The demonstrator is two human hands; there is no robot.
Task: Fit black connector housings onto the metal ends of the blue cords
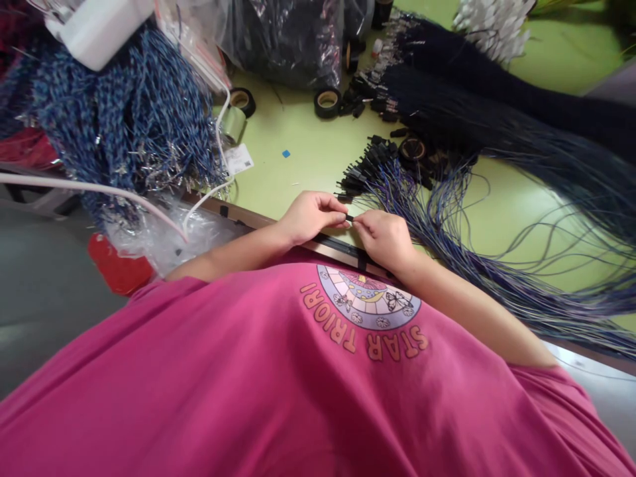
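Note:
My left hand (313, 217) and my right hand (386, 240) meet at the near edge of the table. A small black piece (349, 218) sits between their fingertips, and both hands pinch it from opposite sides. Most of the piece is hidden, so its exact kind does not show. Just beyond my hands, a bundle of blue and purple wires (437, 232) ends in a cluster of black connectors (368, 165). The wires run off to the right, past my right forearm.
Rolls of black tape (327, 103) lie farther back on the green table (278, 189). Twisted blue wires (124, 112) hang over the left edge, near a white cable (99, 188). A thick dark wire bundle (477, 79) fills the back right. A plastic bag (288, 40) stands behind.

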